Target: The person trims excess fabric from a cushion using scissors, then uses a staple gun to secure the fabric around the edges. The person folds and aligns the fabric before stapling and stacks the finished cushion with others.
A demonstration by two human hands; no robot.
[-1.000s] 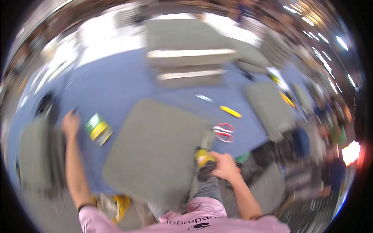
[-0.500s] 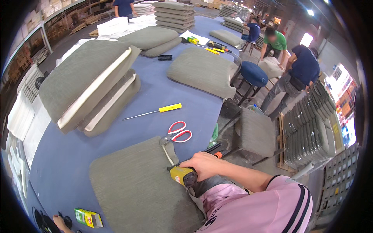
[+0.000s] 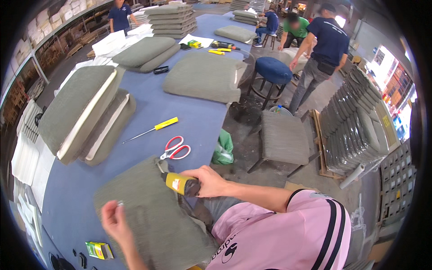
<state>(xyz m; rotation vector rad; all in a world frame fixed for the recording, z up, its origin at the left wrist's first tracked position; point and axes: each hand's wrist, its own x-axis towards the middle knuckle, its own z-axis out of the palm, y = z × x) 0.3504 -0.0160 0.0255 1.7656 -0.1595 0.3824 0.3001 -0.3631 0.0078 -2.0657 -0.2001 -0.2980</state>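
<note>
A grey-green seat cushion [image 3: 144, 216] lies on the blue table before me, its fabric edge loose along the right side. My right hand [image 3: 208, 181] is closed round a yellow and black staple gun [image 3: 180, 183] at the cushion's upper right edge. Over the cushion's left part, my left hand [image 3: 116, 220] is raised with fingers pinched on a small shiny metal piece [image 3: 120, 204], too small to make out well. Red-and-white-handled scissors [image 3: 176, 148] rest just beyond the cushion. Farther off lies a yellow-handled awl [image 3: 153, 129].
Two stacked cushions [image 3: 81, 112] stand at the left, and another cushion [image 3: 204, 76] lies ahead. A small green-and-yellow box [image 3: 99, 250] sits near the lower left. Right of the table are a grey seat [image 3: 283, 135], a blue stool [image 3: 273, 69] and wrapped stacked seats [image 3: 353, 126]. Several people work beyond.
My left hand has risen from the lower left corner to above the cushion. My right hand has shifted left with the staple gun. The view has turned; a person at right stands more upright.
</note>
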